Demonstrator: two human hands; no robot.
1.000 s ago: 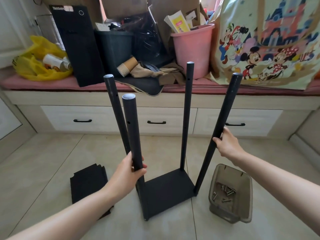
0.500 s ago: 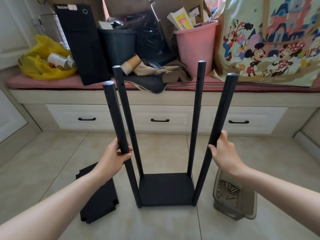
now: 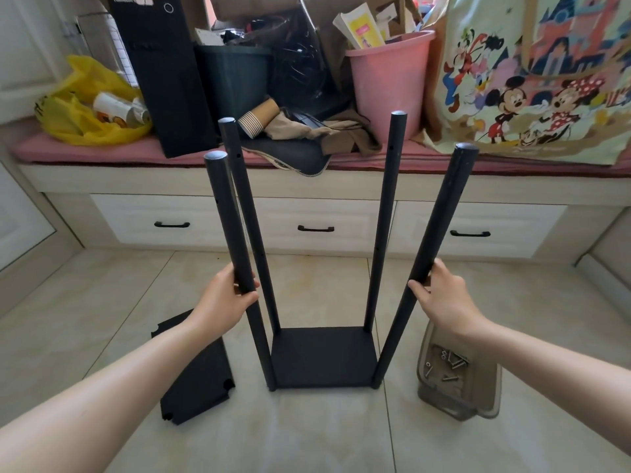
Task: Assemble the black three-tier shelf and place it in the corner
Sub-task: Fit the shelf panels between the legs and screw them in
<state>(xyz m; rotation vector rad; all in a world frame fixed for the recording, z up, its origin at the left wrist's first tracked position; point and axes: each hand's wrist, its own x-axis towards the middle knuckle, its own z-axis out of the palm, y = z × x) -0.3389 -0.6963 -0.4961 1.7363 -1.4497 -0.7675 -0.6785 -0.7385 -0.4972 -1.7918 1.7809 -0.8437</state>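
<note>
There's the left hand wrapped round the near-left pole and the right hand clasping the near-right pole, both poles rising from the bottom shelf standing mid-floor: stiff, light-looking, probably wobbly at the joints, so a mid-height hold looks sensible.

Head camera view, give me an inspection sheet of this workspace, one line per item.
Surface: pale tiled floor.
Job's things: bottom board with four black poles at its corners; loose shelf board flat on the floor, left; tray of screws, right.
Clutter: yellow bag, pink bucket, cartoon tote on the bench.
Grips: left hand holds near left pole; right hand holds near right pole.
Cables: nothing seen on the floor.
Surroundings: bench with three drawers.
</note>
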